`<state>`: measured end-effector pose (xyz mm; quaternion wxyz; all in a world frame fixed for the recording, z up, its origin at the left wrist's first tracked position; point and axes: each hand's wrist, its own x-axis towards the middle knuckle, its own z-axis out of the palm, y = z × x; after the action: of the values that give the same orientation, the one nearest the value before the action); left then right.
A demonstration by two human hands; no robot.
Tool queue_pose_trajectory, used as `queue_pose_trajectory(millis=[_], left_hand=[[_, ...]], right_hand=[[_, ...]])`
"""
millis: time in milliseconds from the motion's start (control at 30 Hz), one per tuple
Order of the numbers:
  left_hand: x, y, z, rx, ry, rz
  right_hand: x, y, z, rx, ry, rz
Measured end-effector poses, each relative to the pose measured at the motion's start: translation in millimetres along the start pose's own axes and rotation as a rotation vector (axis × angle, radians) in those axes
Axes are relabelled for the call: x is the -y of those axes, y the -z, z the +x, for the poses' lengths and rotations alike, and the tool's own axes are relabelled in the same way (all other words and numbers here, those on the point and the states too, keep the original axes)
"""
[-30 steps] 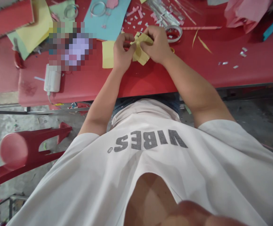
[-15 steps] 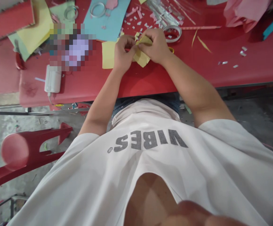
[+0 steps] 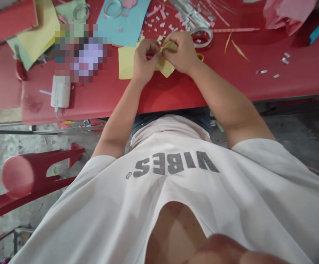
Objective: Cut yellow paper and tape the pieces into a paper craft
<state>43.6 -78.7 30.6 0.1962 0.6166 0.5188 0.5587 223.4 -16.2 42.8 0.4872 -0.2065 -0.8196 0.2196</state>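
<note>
A small piece of yellow paper (image 3: pixel 167 68) with a cut, pointed edge is pinched between both hands above the red table (image 3: pixel 170 97). My left hand (image 3: pixel 146 60) grips its left side with thumb and fingertips. On the other side, my right hand (image 3: pixel 182 53) pinches the upper right part, where the paper looks folded or bunched. A flat yellow sheet (image 3: pixel 125 63) lies partly under my left hand. Beside my right hand rests a roll of tape (image 3: pixel 201 37), and a yellow ring-shaped handle (image 3: pixel 200 57) shows by the wrist.
Left of my hands are a pixelated phone-like object (image 3: pixel 89 57), a white adapter (image 3: pixel 61 91) with a cable, and coloured sheets. A blue sheet (image 3: pixel 123 27), paper scraps and a pink pencil (image 3: pixel 236 30) lie farther back. A red chair (image 3: pixel 35 170) stands lower left.
The yellow paper's upper part looks slightly more folded between my fingers. Both hands keep their hold, and the table items shift slightly in view.
</note>
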Motion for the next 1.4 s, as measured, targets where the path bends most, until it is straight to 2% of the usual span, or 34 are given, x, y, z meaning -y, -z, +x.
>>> queue_pose_trajectory(millis=[233,467,667,867,1133,1400], left_hand=[[-3,2.0,-1,-0.010,0.013,-0.001],[7,2.1,-1,-0.036,-0.026,0.010],[13,6.7,2,0.001,-0.058,0.008],[14,7.2,3,-0.002,-0.033,0.042],[-5,4.9,-3,0.006,0.035,0.039],[8,2.2,1,-0.067,0.075,-0.048]], right_hand=[[4,2,3,0.053,-0.047,-0.091],[3,3,3,0.062,-0.036,-0.079],[0,1,1,0.053,-0.026,-0.065],[3,4,2,0.064,-0.013,-0.051],[0,5,0,0.043,0.021,-0.043],[2,7,0,0.078,-0.002,-0.050]])
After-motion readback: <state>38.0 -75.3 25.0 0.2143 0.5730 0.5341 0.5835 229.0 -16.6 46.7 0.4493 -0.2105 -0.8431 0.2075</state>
